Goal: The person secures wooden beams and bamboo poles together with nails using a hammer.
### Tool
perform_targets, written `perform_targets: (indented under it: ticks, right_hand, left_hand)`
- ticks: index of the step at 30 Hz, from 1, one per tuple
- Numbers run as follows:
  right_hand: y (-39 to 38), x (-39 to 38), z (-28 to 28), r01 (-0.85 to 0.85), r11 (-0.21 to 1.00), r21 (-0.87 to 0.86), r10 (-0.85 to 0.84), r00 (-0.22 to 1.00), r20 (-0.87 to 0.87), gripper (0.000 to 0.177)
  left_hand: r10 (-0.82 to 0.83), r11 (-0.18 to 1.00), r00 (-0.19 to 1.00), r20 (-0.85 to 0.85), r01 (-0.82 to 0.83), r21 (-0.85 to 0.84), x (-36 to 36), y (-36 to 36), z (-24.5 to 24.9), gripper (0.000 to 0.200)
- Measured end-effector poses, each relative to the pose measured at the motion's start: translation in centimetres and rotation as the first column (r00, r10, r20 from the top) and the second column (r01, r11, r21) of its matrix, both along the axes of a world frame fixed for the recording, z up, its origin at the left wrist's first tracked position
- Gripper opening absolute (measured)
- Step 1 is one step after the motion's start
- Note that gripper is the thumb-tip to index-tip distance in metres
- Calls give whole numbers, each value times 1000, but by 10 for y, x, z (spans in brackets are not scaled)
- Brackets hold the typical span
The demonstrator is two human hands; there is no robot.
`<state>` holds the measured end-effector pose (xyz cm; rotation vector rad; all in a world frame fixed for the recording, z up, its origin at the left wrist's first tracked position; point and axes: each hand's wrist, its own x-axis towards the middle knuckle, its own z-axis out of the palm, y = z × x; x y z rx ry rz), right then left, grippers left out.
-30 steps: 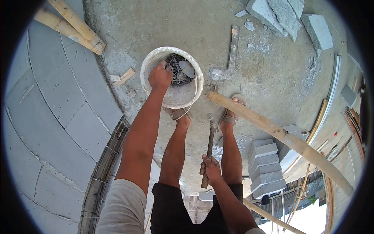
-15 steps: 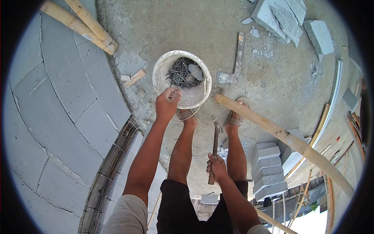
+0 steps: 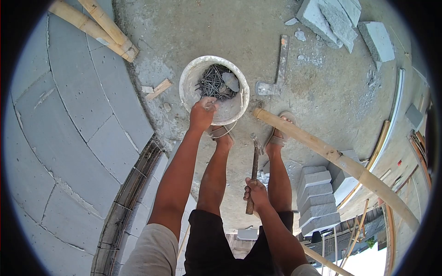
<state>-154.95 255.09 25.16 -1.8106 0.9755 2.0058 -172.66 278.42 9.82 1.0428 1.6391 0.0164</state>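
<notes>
A white bucket [image 3: 185, 87] stands on the floor in front of my feet, with a heap of nails [image 3: 212, 82] and a grey stone chunk [image 3: 230, 81] inside. My left hand [image 3: 203, 113] reaches over its near rim, fingers curled together just short of the nails; whatever may be between them is hidden. In my right hand [image 3: 258, 194] is a claw hammer [image 3: 255, 161], gripped low on the handle with its head pointing away from me, above the floor between my legs.
A wall of grey blocks [image 3: 69, 119] runs along the left. A bamboo pole [image 3: 331, 158] slants across the right, near my foot. A flat metal L-shaped tool [image 3: 280, 69] lies beyond the bucket. Stacked blocks [image 3: 316, 198] and broken blocks [image 3: 329, 20] are at right.
My left hand has moved slightly forward and to the right, deeper over the bucket toward the nails. My right hand still holds the hammer in nearly the same place.
</notes>
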Motion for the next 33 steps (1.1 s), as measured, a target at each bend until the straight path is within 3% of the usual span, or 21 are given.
perform_targets:
  ticks: [4,8,11,13,15,16,17,18,19,20,21,22,24,25,27,28,30,31,33]
  right_hand:
    - [4,6,5,69,998,6,-69,997,-39,21]
    - [5,25,13,100,994,45,-95,990,-107,21]
    - [0,49,31,75,992,100,-60,986,-154,21]
    - [0,73,56,90,984,154,-65,985,-160,21]
    - [3,97,90,61,984,168,-26,978,-206,24]
    - [5,108,109,95,972,215,-58,983,-172,24]
    - [6,120,129,-54,963,264,83,991,-101,25]
    - [3,134,148,-203,935,291,216,976,-11,27]
    - [-8,143,163,-172,930,326,166,985,47,27]
    - [-24,149,173,-560,746,361,426,817,388,30]
    - [-35,157,186,-855,472,216,558,479,678,32]
    - [-48,165,205,-838,503,209,507,483,714,32]
    - [-85,168,240,-936,351,20,551,224,804,36]
    - [-102,165,259,-919,395,1,519,224,825,36]
    - [-143,155,297,-617,718,321,231,647,727,35]
    - [-169,146,305,-585,751,306,188,634,750,35]
    - [-223,111,304,-162,871,465,-137,827,545,45]
    - [-252,88,297,-115,880,461,-184,812,554,45]
    - [-307,52,285,-12,979,203,-129,733,668,36]
  left_hand:
    - [-5,1000,998,62,5,9,-1,3,16,24]
    - [9,997,990,144,-20,72,9,11,70,27]
    - [-46,981,998,31,40,191,18,13,131,26]
    - [-141,880,981,-135,187,437,7,-2,151,25]
    - [-79,849,979,-187,164,502,9,-19,185,24]
    - [-71,875,979,-193,153,458,6,-28,197,26]
    - [-18,943,996,-84,45,330,29,-29,243,30]
    - [15,963,999,45,-26,267,34,-40,257,32]
    - [120,976,973,196,-151,154,45,-52,276,31]
    - [135,985,952,274,-160,69,53,-63,292,29]
    - [128,990,943,307,-142,25,67,-74,314,28]
    - [122,992,937,328,-121,-23,78,-88,336,26]
    - [22,999,931,364,-6,-45,89,-117,364,24]
    - [-33,999,919,393,44,-19,91,-128,375,24]
    - [-283,951,899,335,308,-21,93,-153,390,26]
    - [-337,932,869,363,363,-4,92,-162,396,26]
    - [-582,811,774,250,575,109,68,-180,404,27]
    - [-607,794,764,217,595,125,47,-186,396,27]
    - [-612,791,771,179,600,120,1,-203,372,27]
